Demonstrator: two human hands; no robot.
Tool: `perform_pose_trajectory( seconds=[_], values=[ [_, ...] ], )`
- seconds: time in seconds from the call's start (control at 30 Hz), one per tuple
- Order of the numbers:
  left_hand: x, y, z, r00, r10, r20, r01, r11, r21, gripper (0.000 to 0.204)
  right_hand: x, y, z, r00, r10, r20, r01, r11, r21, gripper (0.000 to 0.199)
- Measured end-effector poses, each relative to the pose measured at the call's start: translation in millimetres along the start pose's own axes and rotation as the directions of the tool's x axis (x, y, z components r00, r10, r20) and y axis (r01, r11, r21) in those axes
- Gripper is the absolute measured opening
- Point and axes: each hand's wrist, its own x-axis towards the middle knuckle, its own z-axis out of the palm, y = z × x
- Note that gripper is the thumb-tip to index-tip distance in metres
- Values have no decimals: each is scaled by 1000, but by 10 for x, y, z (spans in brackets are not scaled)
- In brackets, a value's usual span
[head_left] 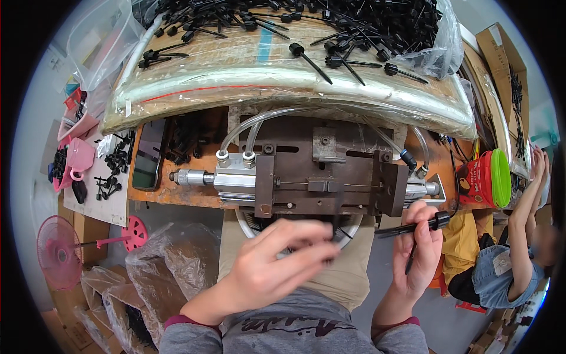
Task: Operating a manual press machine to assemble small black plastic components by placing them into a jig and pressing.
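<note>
The right hand (pixel 423 243) pinches a slender black plastic rod with a ribbed cylindrical cap (pixel 439 220) between thumb and fingers, in front of the tabletop's near edge, toward its right corner. The grip sits close to the cap, apparently to steady the heavier end and leave the stem free, pointing left. A second thin black stem (pixel 410 261) slants down from the same hand, probably tucked there to leave thumb and index finger usable. The left hand (pixel 283 259), fingers extended and blurred, is at the middle of the near edge; whether it grips anything cannot be told. Just beyond is a brown metal fixture with a slotted base plate (pixel 289 133), set mid-edge on the orange wooden tabletop (pixel 197 193), presumably to be within reach of both hands. Silver pneumatic cylinders (pixel 234 183) with clear hoses flank it, facing inward, which suggests action along one line. Above the tabletop's far edge, a film-wrapped cardboard panel (pixel 206 71) carries a heap of loose black capped rods (pixel 389 26), likely raised to keep stock close without crowding the fixture.
</note>
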Motion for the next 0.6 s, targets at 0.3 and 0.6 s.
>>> perform_pose_trajectory(
  seconds=[0.3, 0.6],
  values=[
    [-4, -214, 370, 999, 28, 19, -34, 790, 612, 24, -70, 162, 78, 958, -283, -57, 264, 939, -221, 18],
    [52, -172, 334, 999, -32, 41, -1, 777, 629, 18, -119, 155, 0, 698, -614, 369, 568, 162, -807, 31]
  ],
)
